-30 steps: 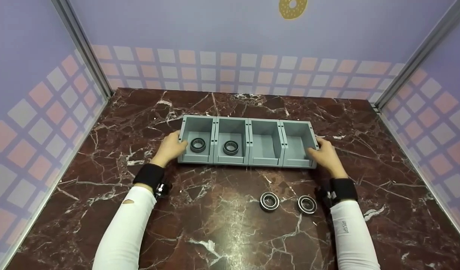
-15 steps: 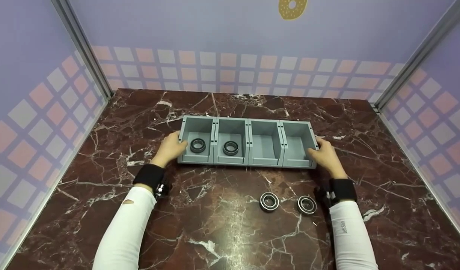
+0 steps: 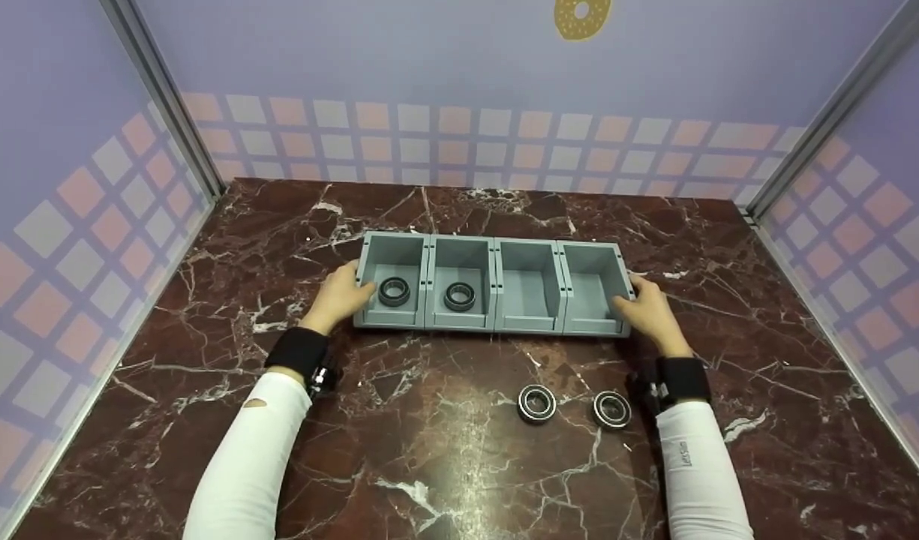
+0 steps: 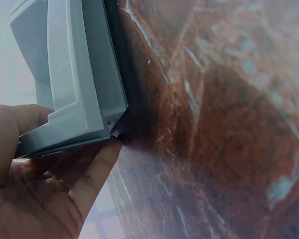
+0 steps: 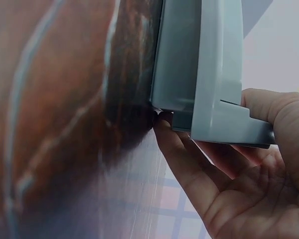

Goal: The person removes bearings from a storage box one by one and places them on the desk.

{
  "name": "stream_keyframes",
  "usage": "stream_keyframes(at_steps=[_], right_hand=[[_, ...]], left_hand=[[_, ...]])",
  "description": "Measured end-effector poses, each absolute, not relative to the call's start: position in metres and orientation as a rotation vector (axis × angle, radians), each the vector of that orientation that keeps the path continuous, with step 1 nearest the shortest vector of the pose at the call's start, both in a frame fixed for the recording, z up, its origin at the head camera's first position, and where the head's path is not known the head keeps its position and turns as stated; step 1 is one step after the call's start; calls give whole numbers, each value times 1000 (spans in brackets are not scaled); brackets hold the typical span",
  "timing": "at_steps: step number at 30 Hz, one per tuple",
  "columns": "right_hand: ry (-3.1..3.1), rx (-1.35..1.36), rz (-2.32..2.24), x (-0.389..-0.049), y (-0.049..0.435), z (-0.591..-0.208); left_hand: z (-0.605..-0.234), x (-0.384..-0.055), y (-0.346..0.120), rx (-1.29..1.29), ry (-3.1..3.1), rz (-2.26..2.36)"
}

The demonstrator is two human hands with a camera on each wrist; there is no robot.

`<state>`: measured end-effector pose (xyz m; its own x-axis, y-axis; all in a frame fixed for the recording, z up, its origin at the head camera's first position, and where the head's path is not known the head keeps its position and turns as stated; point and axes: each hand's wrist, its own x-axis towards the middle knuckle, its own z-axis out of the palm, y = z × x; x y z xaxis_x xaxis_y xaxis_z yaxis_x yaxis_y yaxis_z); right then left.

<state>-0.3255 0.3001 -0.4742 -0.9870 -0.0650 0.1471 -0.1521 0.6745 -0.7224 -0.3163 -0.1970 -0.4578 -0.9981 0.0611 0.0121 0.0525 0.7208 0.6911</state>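
Note:
A row of joined grey storage bins spans the space between both hands in the head view. My left hand grips the left end, thumb over the side wall and fingers along the outside; the left wrist view shows the bin wall between them. At the opposite end my right hand holds the outer wall the same way, its fingers reaching the lower edge in the right wrist view. One ball bearing lies in the leftmost bin, and another bearing in the bin beside it.
Two more bearings, a left one and a right one, lie on the dark red marbled tabletop in front of the bins, the second near the right wrist. Patterned panels enclose the table at the back and sides.

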Motion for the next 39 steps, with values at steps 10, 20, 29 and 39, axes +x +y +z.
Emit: stream_keyframes(at_steps=[10,20,29,39], right_hand=[[-2773,170,1203,-326,299,-476],[-2764,167,1200,-325,299,-477],[-2766,179,1190,-325,300,-474],[-2763,181,1194,-326,299,-474]], left_hand=[[-455,-314,-197,80,2918,1118],[-451,-312,-200,24,2908,1032],[-441,-309,-198,38,2922,1027],[-426,-305,-195,102,3030,958]])
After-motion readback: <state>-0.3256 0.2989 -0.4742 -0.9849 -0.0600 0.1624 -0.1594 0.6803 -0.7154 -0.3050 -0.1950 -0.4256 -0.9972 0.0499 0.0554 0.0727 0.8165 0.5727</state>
